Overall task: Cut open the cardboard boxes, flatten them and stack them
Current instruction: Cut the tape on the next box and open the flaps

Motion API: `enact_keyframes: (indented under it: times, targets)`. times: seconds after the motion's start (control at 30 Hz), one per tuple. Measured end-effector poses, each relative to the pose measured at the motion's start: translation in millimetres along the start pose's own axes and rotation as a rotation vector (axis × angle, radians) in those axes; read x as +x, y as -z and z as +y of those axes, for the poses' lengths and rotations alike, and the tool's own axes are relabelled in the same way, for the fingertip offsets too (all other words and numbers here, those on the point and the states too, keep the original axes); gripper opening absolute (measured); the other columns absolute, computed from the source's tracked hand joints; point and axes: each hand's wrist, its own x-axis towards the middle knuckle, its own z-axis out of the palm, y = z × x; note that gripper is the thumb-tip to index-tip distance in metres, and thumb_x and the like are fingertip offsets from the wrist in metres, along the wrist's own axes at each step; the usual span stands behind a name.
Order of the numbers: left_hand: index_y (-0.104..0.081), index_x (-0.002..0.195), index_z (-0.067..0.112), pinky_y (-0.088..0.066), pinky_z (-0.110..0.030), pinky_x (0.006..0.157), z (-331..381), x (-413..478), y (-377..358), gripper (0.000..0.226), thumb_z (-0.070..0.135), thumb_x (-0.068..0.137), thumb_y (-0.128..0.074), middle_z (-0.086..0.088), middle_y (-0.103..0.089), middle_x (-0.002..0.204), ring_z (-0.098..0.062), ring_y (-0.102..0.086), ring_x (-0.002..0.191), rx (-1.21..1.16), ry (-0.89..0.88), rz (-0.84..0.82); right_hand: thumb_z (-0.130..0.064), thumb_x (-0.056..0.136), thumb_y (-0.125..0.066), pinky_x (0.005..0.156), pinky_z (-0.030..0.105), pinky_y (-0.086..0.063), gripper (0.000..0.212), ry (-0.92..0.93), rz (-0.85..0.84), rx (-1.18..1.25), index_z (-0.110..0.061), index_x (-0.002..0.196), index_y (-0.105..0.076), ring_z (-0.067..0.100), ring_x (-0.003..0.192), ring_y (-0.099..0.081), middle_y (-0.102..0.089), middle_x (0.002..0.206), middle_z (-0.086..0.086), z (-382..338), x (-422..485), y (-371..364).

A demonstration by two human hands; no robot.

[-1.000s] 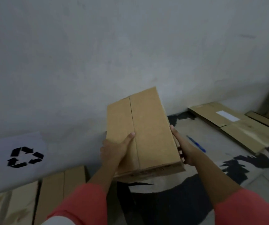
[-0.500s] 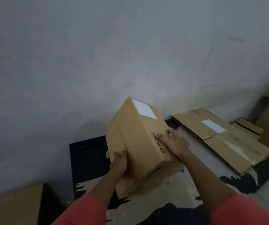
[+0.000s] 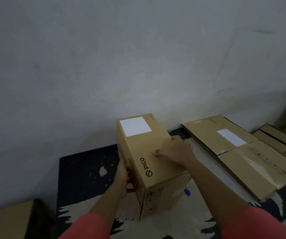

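Just then the cardboard box [image 3: 138, 145] sat between my hands above the rug [image 3: 87, 169], close to the wall. My left hand [image 3: 123, 178] gripped its left side near the lower corner, fingers curled round the edge. My right hand [image 3: 176, 152] lay open and flat on its top face. Flattened boxes [image 3: 233, 152] lay just to the right.

On the patterned rug [image 3: 87, 169] lie flattened boxes [image 3: 242, 161] at right and a small blue object [image 3: 187, 191].
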Motion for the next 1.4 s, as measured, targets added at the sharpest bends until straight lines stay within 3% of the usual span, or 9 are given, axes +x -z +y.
enact_keyframes:
  times: [0.1,0.23,0.33,0.53,0.83,0.93,1.13,1.3,1.4]
  targets:
    - [-0.054,0.121,0.012,-0.046,-0.051,0.089,14,-10,0,0.089,0.084,0.068,-0.052,-0.014,-0.060,0.121,-0.036,-0.053,0.115,-0.024,0.003,-0.119,-0.061,0.078,-0.064,0.096,0.038,-0.041,0.080,0.041,-0.086,0.154,-0.015,0.138,-0.038,0.026,0.121,-0.047,-0.045,0.137,0.007,14,11,15]
    - [-0.069,0.106,0.013,-0.044,-0.050,0.103,18,-24,-6,0.057,0.048,0.062,-0.076,-0.011,-0.074,0.097,-0.033,-0.065,0.101,0.061,-0.065,-0.180,-0.035,0.100,-0.043,0.090,0.039,-0.045,0.028,0.094,-0.198,0.455,-0.019,0.116,-0.059,0.021,0.102,-0.056,-0.060,0.115,0.007,39,15,25]
    - [-0.068,0.099,0.006,-0.053,-0.042,0.083,14,-29,-5,0.031,0.030,0.080,-0.066,-0.015,-0.074,0.085,-0.030,-0.067,0.079,-0.082,-0.125,-0.182,-0.028,0.099,-0.048,0.091,0.038,-0.040,0.016,0.219,-0.189,0.502,-0.032,0.110,-0.059,0.017,0.114,-0.052,-0.057,0.129,0.003,58,19,22]
    - [-0.060,0.094,0.006,-0.056,-0.028,0.048,-10,-35,8,0.019,0.022,0.090,-0.053,-0.014,-0.070,0.070,-0.023,-0.067,0.053,-0.358,-0.166,-0.148,-0.095,0.050,-0.047,0.112,0.045,-0.023,0.123,0.297,-0.438,0.456,-0.036,0.152,-0.012,0.019,0.141,-0.025,-0.019,0.158,-0.005,61,22,4]
    - [-0.077,0.093,0.005,-0.054,-0.041,0.065,-70,-34,56,0.048,0.045,0.093,-0.050,-0.020,-0.072,0.089,-0.034,-0.070,0.074,-0.474,-0.002,0.063,-0.096,0.061,-0.029,0.115,0.055,0.003,0.107,0.515,-0.374,-0.132,-0.045,0.149,0.006,0.028,0.147,0.013,0.015,0.160,0.000,13,11,-53]
    - [-0.066,0.112,0.004,-0.047,-0.039,0.066,-74,-36,61,0.040,0.038,0.097,-0.051,-0.021,-0.069,0.096,-0.036,-0.062,0.088,-0.322,0.044,0.139,-0.089,0.067,-0.034,0.114,0.054,0.009,0.104,0.602,-0.382,-0.277,-0.041,0.150,0.007,0.031,0.144,0.023,0.021,0.158,0.003,-1,6,-76]
    - [-0.059,0.081,0.006,-0.049,-0.031,0.062,-56,-29,71,0.025,0.018,0.101,-0.048,-0.015,-0.060,0.080,-0.027,-0.054,0.073,0.117,0.074,0.344,-0.087,0.069,-0.041,0.113,0.052,0.016,0.106,0.682,-0.346,-0.432,-0.038,0.151,0.007,0.032,0.141,0.030,0.025,0.157,0.004,-12,0,-107]
    - [-0.052,0.134,0.014,-0.040,-0.042,0.100,-10,-11,70,0.043,0.035,0.097,-0.047,-0.008,-0.054,0.131,-0.028,-0.050,0.120,0.356,-0.526,0.654,-0.079,0.079,-0.041,0.115,0.048,0.010,0.092,0.710,-0.310,-0.391,-0.036,0.152,-0.005,0.028,0.145,0.019,0.014,0.160,-0.001,-9,6,-109]
    - [-0.043,0.143,0.022,-0.033,-0.044,0.107,15,-11,44,0.076,0.062,0.079,-0.037,-0.006,-0.042,0.146,-0.026,-0.038,0.134,0.860,-0.792,0.506,-0.039,0.097,-0.048,0.116,0.039,-0.021,0.051,0.714,-0.180,-0.019,-0.020,0.144,-0.040,0.023,0.142,-0.029,-0.039,0.150,0.003,-1,18,-96]
